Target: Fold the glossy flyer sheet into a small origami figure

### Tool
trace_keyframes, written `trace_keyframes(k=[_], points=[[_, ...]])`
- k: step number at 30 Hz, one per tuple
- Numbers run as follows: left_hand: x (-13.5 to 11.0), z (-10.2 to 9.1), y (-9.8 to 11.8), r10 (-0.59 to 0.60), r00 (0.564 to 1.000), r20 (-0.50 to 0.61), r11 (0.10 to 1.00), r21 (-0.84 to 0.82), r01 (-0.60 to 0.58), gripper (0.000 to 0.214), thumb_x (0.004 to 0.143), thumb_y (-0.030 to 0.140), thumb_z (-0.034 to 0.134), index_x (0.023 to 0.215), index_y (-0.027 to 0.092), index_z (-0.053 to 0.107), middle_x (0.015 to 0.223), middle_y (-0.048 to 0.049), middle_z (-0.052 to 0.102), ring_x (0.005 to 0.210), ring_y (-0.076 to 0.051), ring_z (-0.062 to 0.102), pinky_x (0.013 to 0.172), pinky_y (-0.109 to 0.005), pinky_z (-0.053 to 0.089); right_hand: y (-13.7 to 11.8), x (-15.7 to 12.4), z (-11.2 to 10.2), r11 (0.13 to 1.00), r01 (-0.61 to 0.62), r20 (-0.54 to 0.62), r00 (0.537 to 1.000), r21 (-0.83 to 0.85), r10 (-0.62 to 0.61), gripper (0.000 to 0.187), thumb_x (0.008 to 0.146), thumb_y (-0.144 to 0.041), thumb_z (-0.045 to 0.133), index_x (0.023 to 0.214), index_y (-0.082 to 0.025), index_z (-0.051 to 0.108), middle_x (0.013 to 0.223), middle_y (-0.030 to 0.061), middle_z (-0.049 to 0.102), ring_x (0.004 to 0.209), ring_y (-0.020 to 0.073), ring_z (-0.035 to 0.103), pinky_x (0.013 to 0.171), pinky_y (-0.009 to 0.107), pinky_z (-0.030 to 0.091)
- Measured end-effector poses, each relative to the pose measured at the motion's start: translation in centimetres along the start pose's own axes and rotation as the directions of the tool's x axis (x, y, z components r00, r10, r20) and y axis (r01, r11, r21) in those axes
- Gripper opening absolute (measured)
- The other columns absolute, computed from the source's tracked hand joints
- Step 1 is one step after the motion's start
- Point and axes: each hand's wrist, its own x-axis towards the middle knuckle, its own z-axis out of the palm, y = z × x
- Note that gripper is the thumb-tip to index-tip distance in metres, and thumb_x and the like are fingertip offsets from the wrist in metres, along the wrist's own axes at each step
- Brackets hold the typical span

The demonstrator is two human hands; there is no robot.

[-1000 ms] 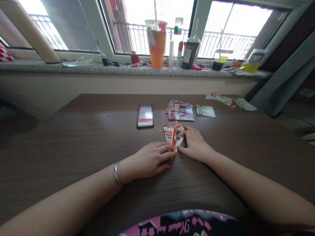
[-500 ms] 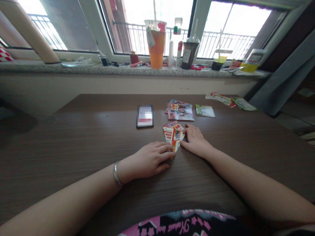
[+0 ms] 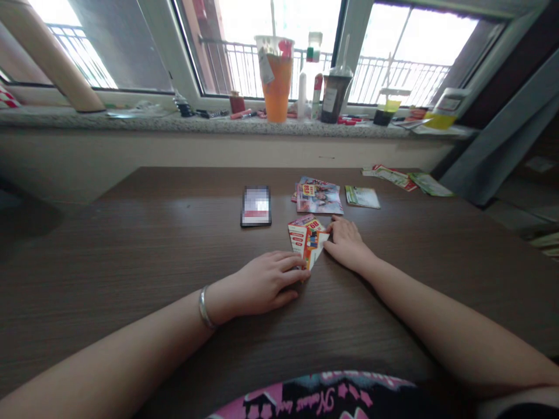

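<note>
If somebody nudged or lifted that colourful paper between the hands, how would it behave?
The colourful paper looks thin, so it is probably light and bends easily. Its slanting edges suggest folds, which may stiffen it. On the smooth-looking table, it would likely slide, though the left hand over its near end may hold it.

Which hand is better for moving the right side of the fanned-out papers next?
Probably the right hand: it is at the right edge of the papers. The left hand lies over their near end, better for steadying them.

Cards (image 3: 309,240) block between hands (image 3: 264,284); tabletop (image 3: 152,250) leftward free.
</note>
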Motion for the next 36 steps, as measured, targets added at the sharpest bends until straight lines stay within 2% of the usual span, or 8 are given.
trace_keyframes(k=[3,9,19,27,36], points=[[0.0,0.0,0.0,-0.001,1.000,0.005,1.000,-0.004,0.001,0.041,0.089,0.031,0.057,0.129,0.021,0.053,0.134,-0.0099,0.053,0.122,-0.027,0.051,0.106,-0.044,0.040,0.3,0.2,0.2,1.000,0.006,-0.018,1.000,-0.022,-0.006,0.032,0.081,-0.032,0.048,0.105,-0.014,0.059,0.134,0.0182,0.050,0.133,0.0314,0.036,0.108,0.049,0.028],[0.0,0.0,0.0,0.010,1.000,-0.012,1.000,-0.012,-0.010,0.041,0.088,0.030,0.058,0.128,0.022,0.053,0.133,-0.0106,0.054,0.122,-0.028,0.051,0.105,-0.045,0.041,1.0,0.5,0.6,0.999,-0.010,-0.066,0.998,-0.044,0.007,0.025,0.083,-0.032,0.047,0.097,-0.016,0.060,0.123,0.0179,0.057,0.118,0.0329,0.047,0.100,0.050,0.035],[0.0,-0.1,0.0,0.015,1.000,0.014,0.999,-0.045,-0.015,0.037,0.088,0.028,0.058,0.125,0.022,0.055,0.134,-0.0099,0.053,0.124,-0.027,0.049,0.107,-0.044,0.039,1.4,0.9,0.3,0.997,-0.019,-0.055,0.998,-0.069,0.015,0.021,0.087,-0.031,0.043,0.089,-0.018,0.060,0.109,0.0120,0.060,0.106,0.0276,0.052,0.095,0.043,0.037],[-0.1,0.0,-0.1,0.017,1.000,0.010,0.999,-0.048,-0.016,0.037,0.088,0.028,0.058,0.125,0.022,0.055,0.132,-0.0099,0.054,0.124,-0.028,0.050,0.106,-0.046,0.040,1.3,0.9,0.0,0.997,-0.018,-0.063,0.998,-0.072,0.014,0.021,0.089,-0.030,0.043,0.089,-0.018,0.060,0.110,0.0115,0.061,0.104,0.0272,0.053,0.093,0.042,0.038],[-0.1,0.0,-0.1,0.014,1.000,0.023,0.998,-0.059,-0.013,0.038,0.088,0.027,0.058,0.125,0.023,0.055,0.131,-0.0097,0.054,0.122,-0.028,0.050,0.106,-0.046,0.039,1.7,1.1,0.1,0.999,-0.024,-0.132,0.991,-0.038,0.019,0.017,0.087,-0.022,0.043,0.089,-0.019,0.060,0.109,0.0131,0.062,0.101,0.0288,0.054,0.090,0.041,0.041]])
